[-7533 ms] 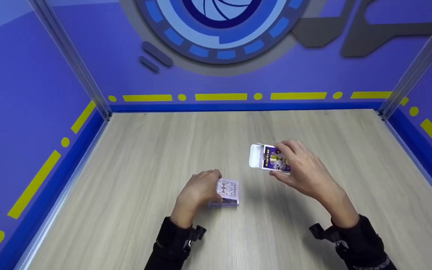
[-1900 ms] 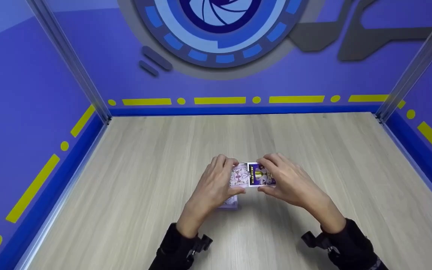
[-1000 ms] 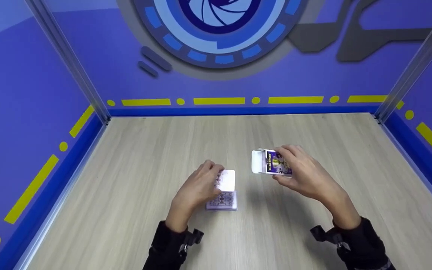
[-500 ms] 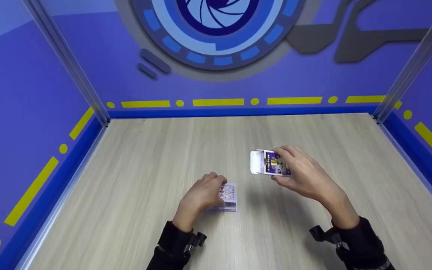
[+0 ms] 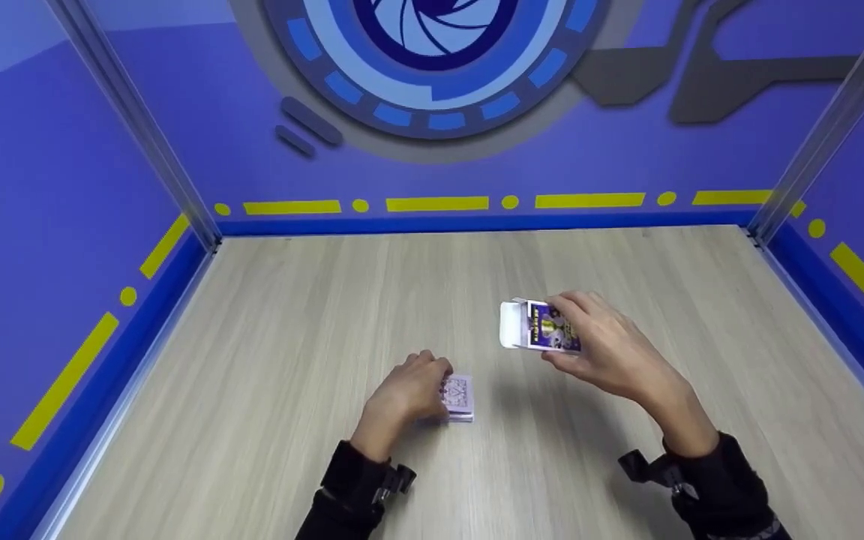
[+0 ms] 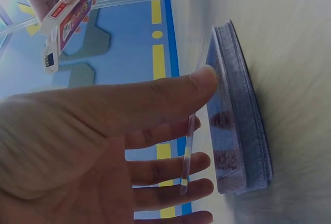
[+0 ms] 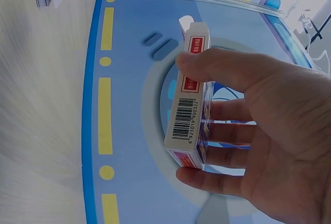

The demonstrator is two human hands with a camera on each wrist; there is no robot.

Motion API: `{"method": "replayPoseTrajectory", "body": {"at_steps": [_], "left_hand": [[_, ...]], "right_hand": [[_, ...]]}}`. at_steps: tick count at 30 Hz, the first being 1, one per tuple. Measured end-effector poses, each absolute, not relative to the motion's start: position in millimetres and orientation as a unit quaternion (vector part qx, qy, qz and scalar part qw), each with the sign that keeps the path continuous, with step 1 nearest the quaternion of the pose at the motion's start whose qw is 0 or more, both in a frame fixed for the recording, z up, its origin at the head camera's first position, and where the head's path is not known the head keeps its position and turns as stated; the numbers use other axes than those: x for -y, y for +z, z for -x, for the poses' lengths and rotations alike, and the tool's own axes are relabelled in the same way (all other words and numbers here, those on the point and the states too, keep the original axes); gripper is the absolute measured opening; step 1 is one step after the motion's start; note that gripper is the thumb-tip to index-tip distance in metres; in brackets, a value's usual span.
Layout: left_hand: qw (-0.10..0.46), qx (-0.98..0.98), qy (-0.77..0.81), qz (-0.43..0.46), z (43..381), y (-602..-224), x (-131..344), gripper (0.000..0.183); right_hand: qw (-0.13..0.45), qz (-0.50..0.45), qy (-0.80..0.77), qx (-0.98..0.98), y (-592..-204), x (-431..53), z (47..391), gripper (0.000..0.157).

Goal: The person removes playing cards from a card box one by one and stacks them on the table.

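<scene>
My left hand is low over the table, pinching a playing card with a patterned back, tilted just above a deck. In the left wrist view the thumb tip overlaps the top of the deck, which lies flat on the table, and a thin clear strip crosses the fingers. My right hand holds up a small card box with a purple picture front. The box's white end flap stands open toward the left. In the right wrist view the thumb presses the box's white side with the barcode.
A pale wood-grain table runs back to a blue printed wall with yellow dashes. Similar panels rise at left and right, with metal corner posts between.
About two seconds ago a card in my left hand met the box's open end. The left hand has since drawn back and lowered to the deck. The box moved slightly up and right, then stayed.
</scene>
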State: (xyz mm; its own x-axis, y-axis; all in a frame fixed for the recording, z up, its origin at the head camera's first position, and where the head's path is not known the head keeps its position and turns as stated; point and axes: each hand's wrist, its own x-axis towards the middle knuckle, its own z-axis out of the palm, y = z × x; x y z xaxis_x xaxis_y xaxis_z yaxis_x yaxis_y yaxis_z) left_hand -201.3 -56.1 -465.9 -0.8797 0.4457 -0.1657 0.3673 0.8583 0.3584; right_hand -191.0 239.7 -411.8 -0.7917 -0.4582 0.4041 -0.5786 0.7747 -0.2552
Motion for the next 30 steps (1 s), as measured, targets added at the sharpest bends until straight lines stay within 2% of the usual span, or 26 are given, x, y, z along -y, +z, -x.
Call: {"method": "replayPoseTrajectory", "body": {"at_steps": [20,30], "left_hand": [[0.127,-0.957,0.163,-0.201,199.4,-471.7,51.3,0.064],[0.107,-0.962,0.147,-0.206,197.8,-475.4,46.6,0.061]], "right_hand": [[0.163,-0.278,0.185,0.929,-410.4,-239.5,190.5,0.064],[0.164,-0.279,0.184,0.928,-411.3,-239.5,190.3,0.064]]}}
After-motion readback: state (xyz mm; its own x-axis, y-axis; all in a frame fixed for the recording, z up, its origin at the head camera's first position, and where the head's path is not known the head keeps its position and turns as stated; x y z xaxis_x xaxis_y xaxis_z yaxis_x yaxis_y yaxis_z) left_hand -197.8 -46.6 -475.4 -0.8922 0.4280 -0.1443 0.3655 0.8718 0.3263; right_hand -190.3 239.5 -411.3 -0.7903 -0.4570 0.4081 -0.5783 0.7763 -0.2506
